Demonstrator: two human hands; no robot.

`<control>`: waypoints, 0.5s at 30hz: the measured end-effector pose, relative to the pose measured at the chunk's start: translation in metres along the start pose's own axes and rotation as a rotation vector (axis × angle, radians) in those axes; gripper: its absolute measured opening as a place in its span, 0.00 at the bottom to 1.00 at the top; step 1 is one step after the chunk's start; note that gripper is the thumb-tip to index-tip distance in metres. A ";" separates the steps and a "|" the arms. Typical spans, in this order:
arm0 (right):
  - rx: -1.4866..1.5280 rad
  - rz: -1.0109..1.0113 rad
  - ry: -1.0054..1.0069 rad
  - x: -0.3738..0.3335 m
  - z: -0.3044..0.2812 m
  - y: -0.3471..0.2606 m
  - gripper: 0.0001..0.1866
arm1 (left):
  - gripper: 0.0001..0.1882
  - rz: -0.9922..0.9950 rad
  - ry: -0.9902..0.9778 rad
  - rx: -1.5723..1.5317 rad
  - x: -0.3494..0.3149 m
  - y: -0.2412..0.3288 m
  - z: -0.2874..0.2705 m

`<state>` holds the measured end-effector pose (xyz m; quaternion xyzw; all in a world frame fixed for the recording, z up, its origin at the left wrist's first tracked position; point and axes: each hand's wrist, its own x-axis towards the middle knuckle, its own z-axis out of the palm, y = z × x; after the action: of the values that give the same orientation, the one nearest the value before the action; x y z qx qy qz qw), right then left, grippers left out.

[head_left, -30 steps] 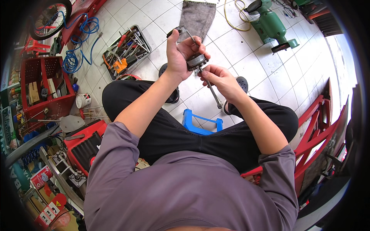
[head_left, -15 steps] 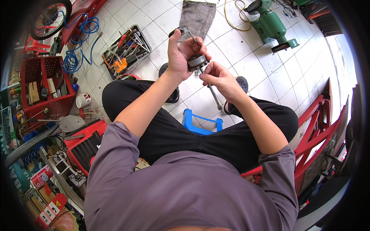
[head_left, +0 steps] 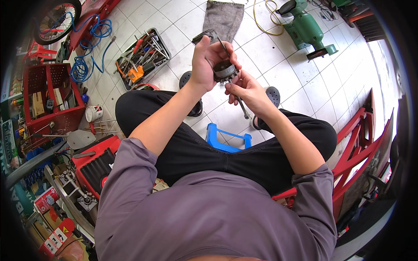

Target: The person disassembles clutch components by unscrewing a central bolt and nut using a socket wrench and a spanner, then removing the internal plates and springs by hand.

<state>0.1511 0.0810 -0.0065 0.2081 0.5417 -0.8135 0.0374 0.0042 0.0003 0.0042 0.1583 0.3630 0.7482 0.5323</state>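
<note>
My left hand (head_left: 208,61) is wrapped around a round dark metal part (head_left: 225,69) with thin rods sticking up from it, held up in front of me. My right hand (head_left: 246,88) pinches a slim metal tool (head_left: 241,106) whose upper end meets the underside of that part; its shaft points down toward the floor. Both hands are close together above my knees. I sit on a low blue stool (head_left: 226,140), legs in black trousers.
A grey tray of hand tools (head_left: 143,56) lies on the white tiles at left. A grey cloth (head_left: 224,19), a green machine (head_left: 307,28), a yellow cord, a blue hose (head_left: 89,48), red shelving (head_left: 50,102), and red frames (head_left: 359,143) ring the spot.
My hands stay together on the part. The right hand has shifted its fingers slightly on the tool; the part sits almost where it was.
</note>
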 end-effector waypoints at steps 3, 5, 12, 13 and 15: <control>0.189 -0.029 0.001 0.000 0.001 0.002 0.09 | 0.37 0.072 -0.073 0.124 -0.001 -0.001 0.000; 0.039 -0.101 0.024 0.002 0.003 0.008 0.09 | 0.36 0.097 -0.097 0.184 -0.003 0.001 0.000; -0.405 -0.272 0.214 0.002 0.014 0.002 0.11 | 0.30 0.145 -0.226 0.080 -0.005 -0.001 -0.003; -0.373 -0.274 0.218 0.001 0.016 0.000 0.12 | 0.29 0.170 -0.226 0.125 -0.006 -0.002 -0.004; -0.301 -0.299 0.210 -0.002 0.017 0.000 0.12 | 0.28 0.215 -0.259 0.151 -0.006 0.001 0.000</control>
<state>0.1482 0.0657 -0.0001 0.2014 0.6826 -0.6939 -0.1094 0.0056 -0.0054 0.0062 0.3308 0.3278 0.7448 0.4779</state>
